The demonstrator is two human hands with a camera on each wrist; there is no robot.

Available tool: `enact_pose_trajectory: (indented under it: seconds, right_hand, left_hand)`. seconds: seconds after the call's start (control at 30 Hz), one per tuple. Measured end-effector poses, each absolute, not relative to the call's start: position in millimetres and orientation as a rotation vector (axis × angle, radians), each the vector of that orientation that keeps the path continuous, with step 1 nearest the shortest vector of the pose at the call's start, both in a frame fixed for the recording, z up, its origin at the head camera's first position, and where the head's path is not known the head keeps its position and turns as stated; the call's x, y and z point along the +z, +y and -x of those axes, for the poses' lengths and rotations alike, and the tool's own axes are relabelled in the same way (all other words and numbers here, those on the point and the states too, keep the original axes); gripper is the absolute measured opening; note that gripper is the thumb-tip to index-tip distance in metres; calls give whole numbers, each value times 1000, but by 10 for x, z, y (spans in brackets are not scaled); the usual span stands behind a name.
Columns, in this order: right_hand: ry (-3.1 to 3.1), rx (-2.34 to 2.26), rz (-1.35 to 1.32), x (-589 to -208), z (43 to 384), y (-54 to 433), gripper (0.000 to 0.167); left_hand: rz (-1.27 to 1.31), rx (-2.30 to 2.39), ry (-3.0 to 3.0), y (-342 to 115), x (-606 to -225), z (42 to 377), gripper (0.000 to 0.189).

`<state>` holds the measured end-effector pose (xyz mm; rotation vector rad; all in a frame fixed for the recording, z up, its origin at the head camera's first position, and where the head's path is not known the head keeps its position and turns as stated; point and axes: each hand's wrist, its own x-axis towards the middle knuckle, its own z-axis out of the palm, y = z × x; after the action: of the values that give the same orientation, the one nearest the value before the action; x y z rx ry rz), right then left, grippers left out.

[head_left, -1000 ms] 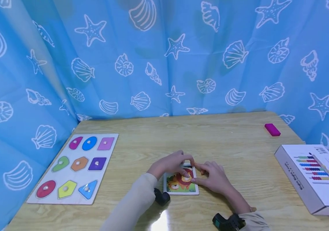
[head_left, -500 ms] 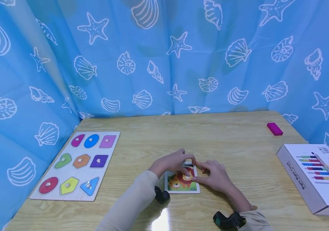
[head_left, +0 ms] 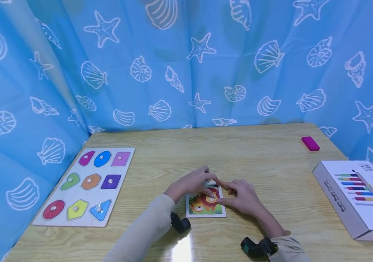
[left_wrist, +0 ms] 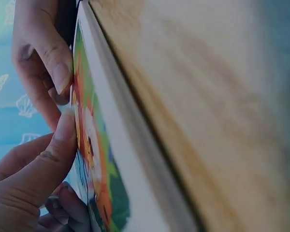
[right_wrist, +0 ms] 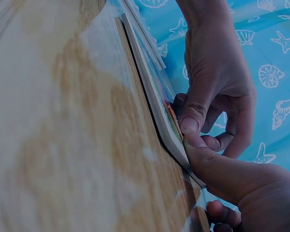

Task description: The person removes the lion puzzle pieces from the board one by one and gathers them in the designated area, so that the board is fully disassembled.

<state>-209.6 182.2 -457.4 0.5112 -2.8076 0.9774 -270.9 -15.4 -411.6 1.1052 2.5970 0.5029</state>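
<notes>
A small square jigsaw puzzle with a lion picture and a white border lies flat on the table. A dark strip shows near its far edge. My left hand reaches over it from the left, fingers bent, and pinches at a puzzle piece in its upper right part. From the right, my right hand holds its thumb on the same piece, beside the left thumb. Its index finger is at the far right corner. In the right wrist view the piece's edge sits slightly above the board. The fingers cover part of the piece.
A white board of knobbed coloured shapes lies at the left. At the right stands a white box with a bead abacus picture; behind it is a magenta block. A blue shell-print curtain hangs behind the wooden table.
The head view has shifted slightly. Both hands stay at the upper right of the puzzle, with only tiny finger movement.
</notes>
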Motion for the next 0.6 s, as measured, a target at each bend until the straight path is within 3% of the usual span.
enact_pose_trajectory:
  seconds: [0.6]
  right_hand:
    - [-2803,974,-525,-4585,2089,1836,61]
  left_hand:
    - [-1124,491,2543,-97,-4118,2779,30]
